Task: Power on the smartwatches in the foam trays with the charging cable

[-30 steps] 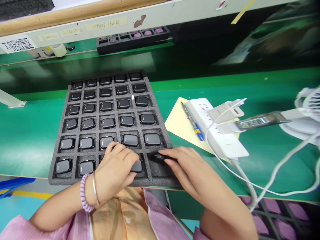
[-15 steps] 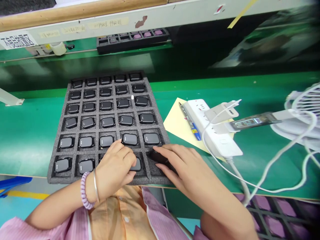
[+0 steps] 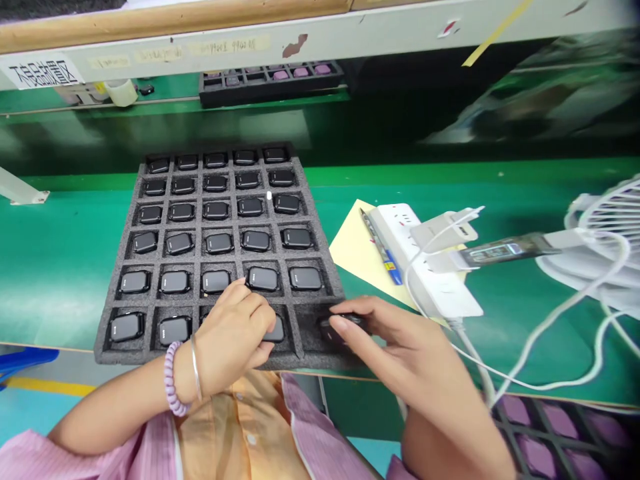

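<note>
A grey foam tray [image 3: 116,287] on the green bench holds rows of black watch-like devices, such as one [image 3: 306,278] at the right of the second row from the front. My right hand [image 3: 390,340] grips a dark watch-like device [image 3: 345,327] between thumb and fingers, over the tray's front right corner. My left hand [image 3: 237,330] rests on the front of the tray, its fingers curled over the front row beside another device [image 3: 275,330]. Whatever its fingertips hold, if anything, is hidden.
Right of the tray, a white power strip [image 3: 450,290] with plugs and cables lies by a yellow paper [image 3: 350,237] and a pen [image 3: 383,250]. A white fan [image 3: 607,220] stands far right. A purple-filled tray [image 3: 537,457] sits below the bench edge.
My right hand has moved right with the dark device, from inside the front right compartment toward the tray's right edge. My left hand has barely moved.
</note>
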The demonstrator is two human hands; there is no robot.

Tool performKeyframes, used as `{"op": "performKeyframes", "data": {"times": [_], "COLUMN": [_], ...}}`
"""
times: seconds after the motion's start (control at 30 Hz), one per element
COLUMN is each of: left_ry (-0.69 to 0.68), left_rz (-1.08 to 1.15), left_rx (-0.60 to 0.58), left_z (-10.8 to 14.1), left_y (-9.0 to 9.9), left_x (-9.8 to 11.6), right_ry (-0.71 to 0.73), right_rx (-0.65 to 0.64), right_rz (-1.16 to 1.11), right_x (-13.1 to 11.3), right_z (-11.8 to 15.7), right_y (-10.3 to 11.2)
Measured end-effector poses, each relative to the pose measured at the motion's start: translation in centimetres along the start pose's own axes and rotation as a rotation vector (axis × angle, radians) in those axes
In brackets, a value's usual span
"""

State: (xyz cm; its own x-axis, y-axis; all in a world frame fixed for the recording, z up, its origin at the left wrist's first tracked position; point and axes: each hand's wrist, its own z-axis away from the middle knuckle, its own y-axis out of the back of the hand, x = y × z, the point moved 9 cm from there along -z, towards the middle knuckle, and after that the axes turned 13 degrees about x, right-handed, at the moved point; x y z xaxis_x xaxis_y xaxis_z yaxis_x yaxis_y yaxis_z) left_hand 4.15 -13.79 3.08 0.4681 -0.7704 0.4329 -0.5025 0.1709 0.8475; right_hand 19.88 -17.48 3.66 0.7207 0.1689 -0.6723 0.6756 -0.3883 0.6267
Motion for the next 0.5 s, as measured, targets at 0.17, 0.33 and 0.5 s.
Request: {"op": "performKeyframes", "data": {"times": [0.17, 0.33, 0.5], "left_ry": [-0.024, -0.034, -0.024], "left_rz": [-0.014, -0.026, -0.027], "left_rx": [0.016, 0.016, 0.011], "left_z": [0.0, 0.0, 0.0], "left_y": [0.0, -0.1, -0.2], "left_x": [0.1, 0.2, 0.1], "right_ry": [0.040, 0.049, 0.239], "right_rx": [0.038, 0.021, 0.069], "right_rz": [0.040, 0.034, 0.161], "right_x": [-0.5, -0.7, -1.7], "right_z": [0.6, 0.7, 0.6], "right_y": [0.2, -0.2, -0.2]}}
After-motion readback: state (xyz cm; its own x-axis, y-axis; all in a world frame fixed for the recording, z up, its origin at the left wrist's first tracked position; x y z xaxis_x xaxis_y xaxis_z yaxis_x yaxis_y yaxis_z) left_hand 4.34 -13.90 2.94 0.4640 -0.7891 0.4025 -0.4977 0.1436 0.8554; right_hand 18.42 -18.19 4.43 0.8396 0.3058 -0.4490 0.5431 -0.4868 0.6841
